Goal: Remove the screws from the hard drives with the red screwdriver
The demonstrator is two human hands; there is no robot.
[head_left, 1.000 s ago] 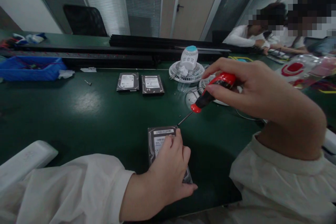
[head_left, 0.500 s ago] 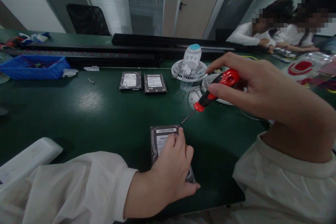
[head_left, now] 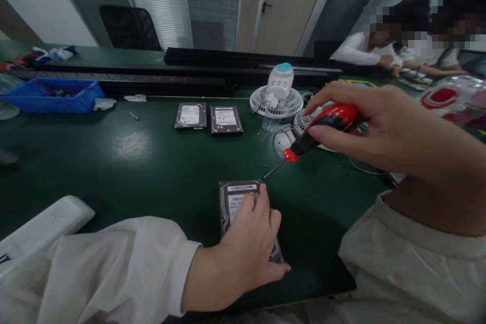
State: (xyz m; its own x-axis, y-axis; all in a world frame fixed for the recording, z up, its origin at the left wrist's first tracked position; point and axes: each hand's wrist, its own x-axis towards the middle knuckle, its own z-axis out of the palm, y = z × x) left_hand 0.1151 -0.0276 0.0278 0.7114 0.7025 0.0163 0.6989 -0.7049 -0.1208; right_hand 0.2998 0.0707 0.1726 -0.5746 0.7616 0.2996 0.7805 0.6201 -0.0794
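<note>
A hard drive lies flat on the green table close in front of me. My left hand rests on top of it with fingers curled, pressing it down. My right hand is closed round the handle of a red and black screwdriver. The thin shaft slants down to the left and its tip sits at the drive's far right corner.
Two more hard drives lie further back. A small white fan and fan grilles stand behind the screwdriver. A blue bin sits far left, a white object near left. Two people sit at the far right.
The view has shifted slightly. My right hand has turned a little on the screwdriver handle; the tip stays at the drive's corner. The left hand holds its place.
</note>
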